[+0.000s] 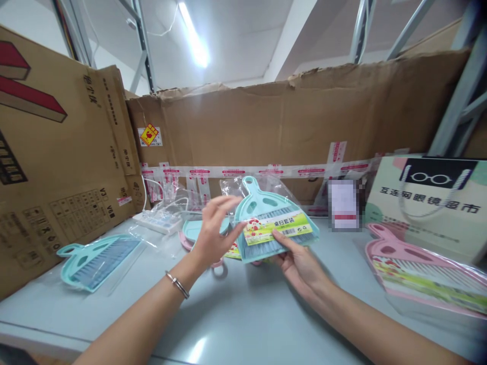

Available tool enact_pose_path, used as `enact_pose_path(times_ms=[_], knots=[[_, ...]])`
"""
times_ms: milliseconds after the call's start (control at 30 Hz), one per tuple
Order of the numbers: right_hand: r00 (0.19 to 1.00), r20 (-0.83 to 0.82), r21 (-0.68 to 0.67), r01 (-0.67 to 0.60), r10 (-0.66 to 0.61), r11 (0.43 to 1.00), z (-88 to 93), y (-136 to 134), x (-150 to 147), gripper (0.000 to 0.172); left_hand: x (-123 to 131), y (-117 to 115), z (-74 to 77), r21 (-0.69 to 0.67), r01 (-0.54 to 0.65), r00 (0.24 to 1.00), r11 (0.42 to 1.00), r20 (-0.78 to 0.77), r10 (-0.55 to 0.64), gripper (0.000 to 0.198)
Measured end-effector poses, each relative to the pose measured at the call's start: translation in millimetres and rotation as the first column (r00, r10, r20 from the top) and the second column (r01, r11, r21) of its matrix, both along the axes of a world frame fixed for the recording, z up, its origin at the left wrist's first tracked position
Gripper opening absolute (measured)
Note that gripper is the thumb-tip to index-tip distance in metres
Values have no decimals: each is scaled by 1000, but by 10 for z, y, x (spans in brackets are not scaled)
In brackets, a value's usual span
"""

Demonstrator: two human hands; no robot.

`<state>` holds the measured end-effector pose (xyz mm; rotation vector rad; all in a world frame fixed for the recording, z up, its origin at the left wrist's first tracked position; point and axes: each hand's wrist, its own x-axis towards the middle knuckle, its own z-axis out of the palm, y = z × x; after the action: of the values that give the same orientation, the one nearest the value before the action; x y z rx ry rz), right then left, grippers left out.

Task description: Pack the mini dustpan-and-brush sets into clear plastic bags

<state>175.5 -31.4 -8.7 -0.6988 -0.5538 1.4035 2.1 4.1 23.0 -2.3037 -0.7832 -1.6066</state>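
Note:
A teal dustpan-and-brush set (262, 208) in a clear plastic bag is tilted up above the table, its printed label facing me. My right hand (302, 266) grips its lower right edge, thumb on the front and fingers behind. At its left edge is my left hand (215, 233), fingers stretched and thumb apart; whether it touches the bag is hard to tell. Partly hidden behind my left hand and the held set are another teal dustpan (190, 229) and some pink pieces.
Another bagged teal dustpan set (102, 261) lies on the left of the grey table (228, 314). On the right, a bagged pink dustpan set (426, 268) leans near a printed paper bag (433, 197). A white power strip (158, 221) sits before large cardboard boxes (247, 126).

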Motion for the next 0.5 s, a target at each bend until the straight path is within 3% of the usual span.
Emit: enact_pose_path(times_ms=[67, 133, 167, 233, 300, 333, 400, 500], knots=[[1000, -2, 4, 27, -27, 1000, 8, -1, 3, 45, 11, 15, 4, -193, -22, 948, 981, 306, 82, 47], [1000, 8, 10, 17, -17, 1000, -1, -4, -4, 47, 50, 35, -13, -457, 140, 842, 878, 521, 137, 49], [1000, 16, 14, 1, -2, 1000, -11, -5, -10, 49, 79, 39, -29, -571, 273, 803, 774, 579, 143, 48], [1000, 28, 13, -14, 14, 1000, -33, -2, -19, 52, 152, 22, -73, -696, 525, 764, 490, 639, 89, 49], [1000, 21, 2, 1, -1, 1000, -50, 10, -18, 53, 227, -30, -129, -716, 658, 741, 233, 671, -31, 52], [1000, 13, -3, 12, -12, 1000, -56, 20, -13, 52, 260, -63, -158, -714, 683, 729, 156, 679, -86, 54], [1000, -1, -8, 25, -25, 1000, -63, 41, -1, 46, 309, -119, -208, -703, 703, 711, 107, 692, -126, 58], [1000, 18, -8, -1, 1, 1000, -68, 72, 20, 40, 338, -146, -248, -685, 717, 694, 131, 719, -41, 60]])
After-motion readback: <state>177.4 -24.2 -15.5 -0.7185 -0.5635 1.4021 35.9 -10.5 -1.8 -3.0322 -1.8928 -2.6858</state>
